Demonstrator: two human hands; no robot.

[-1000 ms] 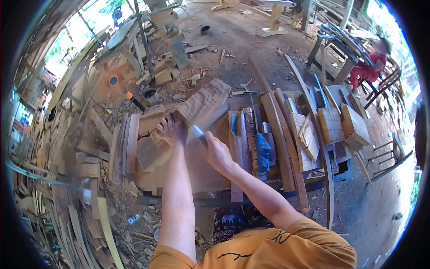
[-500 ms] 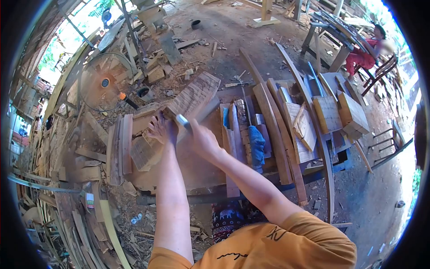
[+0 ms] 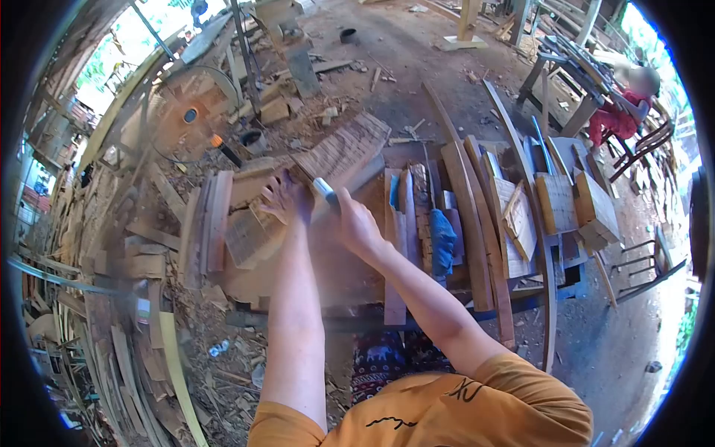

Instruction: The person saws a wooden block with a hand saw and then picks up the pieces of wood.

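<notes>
My left hand [image 3: 288, 198], fingers spread, rests at the near end of a thick wooden board [image 3: 346, 151] that lies tilted on the workbench [image 3: 335, 287]. Just right of it my right hand [image 3: 359, 226] is closed round a small tool with a white, rounded end [image 3: 322, 186]; the rest of the tool is hidden by the hand. A second wooden block [image 3: 249, 237] lies below and left of my left hand. What the left palm touches is hard to make out.
Long boards [image 3: 468, 216] and a blue cloth [image 3: 442, 242] lie to the right, beside wooden blocks [image 3: 556, 203]. Stacked slats [image 3: 217, 220] stand left, near a round fan [image 3: 191, 115]. A person in red [image 3: 624, 115] sits at the upper right.
The view has shifted, so the bench and fan appear farther right. Both hands keep nearly the same places at the board. The seated person's head and arms have changed position.
</notes>
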